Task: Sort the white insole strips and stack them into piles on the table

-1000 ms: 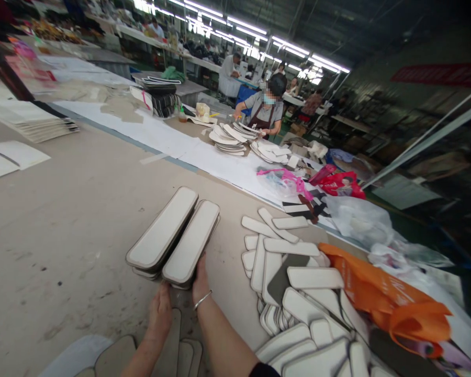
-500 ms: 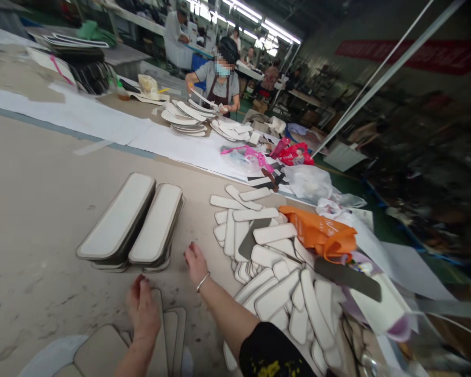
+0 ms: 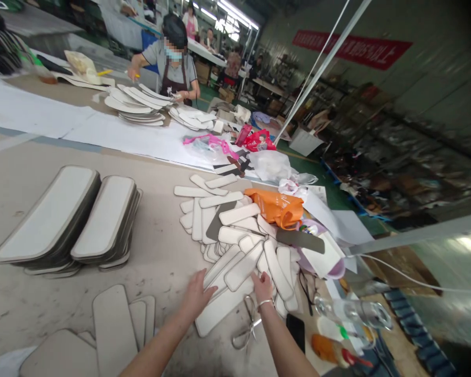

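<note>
My left hand (image 3: 199,294) is at the near left edge of a loose heap of white, dark-edged, rounded strips (image 3: 241,264). Its thumb and fingers are apart, and the thumb lies over a strip. At the heap's near right side, my right hand (image 3: 262,287) wears a bracelet and touches the strips, thumb and fingers apart. Between the hands, a long pale strip (image 3: 223,309) lies lowest. Scissors (image 3: 249,327) rest on the table just below my right hand. Two neat stacks, a wider stack (image 3: 49,214) and a narrower stack (image 3: 105,217), stand to the left.
Beige panels (image 3: 113,330) lie at the near left. Around the heap's right are an orange bag (image 3: 278,207), a purple basin (image 3: 337,269), a phone (image 3: 295,331) and a glass bottle (image 3: 353,311). Across the table, a co-worker (image 3: 172,68) handles curved white pieces (image 3: 137,102).
Both my hands have moved right, from beside the neat stacks to the loose heap. The view has turned right, bringing the scissors, phone and bottle into sight.
</note>
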`<state>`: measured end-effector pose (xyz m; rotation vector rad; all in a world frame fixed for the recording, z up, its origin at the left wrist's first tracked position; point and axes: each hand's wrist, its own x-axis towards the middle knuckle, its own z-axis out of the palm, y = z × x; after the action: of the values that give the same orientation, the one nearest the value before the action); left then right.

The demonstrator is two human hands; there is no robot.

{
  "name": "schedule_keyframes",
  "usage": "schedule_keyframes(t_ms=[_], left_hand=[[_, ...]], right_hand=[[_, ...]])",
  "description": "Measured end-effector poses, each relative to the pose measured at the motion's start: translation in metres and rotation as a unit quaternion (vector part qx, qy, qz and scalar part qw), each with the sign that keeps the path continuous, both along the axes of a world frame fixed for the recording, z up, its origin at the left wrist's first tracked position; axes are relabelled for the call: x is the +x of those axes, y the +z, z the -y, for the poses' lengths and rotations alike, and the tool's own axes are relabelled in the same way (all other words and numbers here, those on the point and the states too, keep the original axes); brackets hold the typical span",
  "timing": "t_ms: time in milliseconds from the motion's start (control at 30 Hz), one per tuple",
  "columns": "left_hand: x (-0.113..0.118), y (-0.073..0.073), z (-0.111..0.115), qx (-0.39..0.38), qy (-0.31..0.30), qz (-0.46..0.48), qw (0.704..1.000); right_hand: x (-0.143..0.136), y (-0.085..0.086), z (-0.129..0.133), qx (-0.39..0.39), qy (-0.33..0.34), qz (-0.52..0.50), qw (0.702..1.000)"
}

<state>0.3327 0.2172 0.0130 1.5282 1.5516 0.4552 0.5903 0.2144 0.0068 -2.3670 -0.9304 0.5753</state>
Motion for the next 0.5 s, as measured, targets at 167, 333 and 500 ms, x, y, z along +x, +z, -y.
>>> schedule_keyframes(t_ms=[167, 333, 500], left_hand=[[0.031, 0.007, -0.013, 0.028, -0.062, -0.091, 0.994], [0.041, 0.013, -0.022, 0.049, -0.077, -0.133, 0.987], [0.03, 0.007, -0.042, 0.001, -0.049, -0.114, 0.992]], right_hand=[[0.043, 0.022, -0.017, -0.019, 0.06, 0.078, 0.995], [0.085, 0.041, -0.022, -0.161, 0.113, 0.124, 0.973], [0.104, 0.039, -0.019, -0.101, 0.037, 0.0, 0.994]])
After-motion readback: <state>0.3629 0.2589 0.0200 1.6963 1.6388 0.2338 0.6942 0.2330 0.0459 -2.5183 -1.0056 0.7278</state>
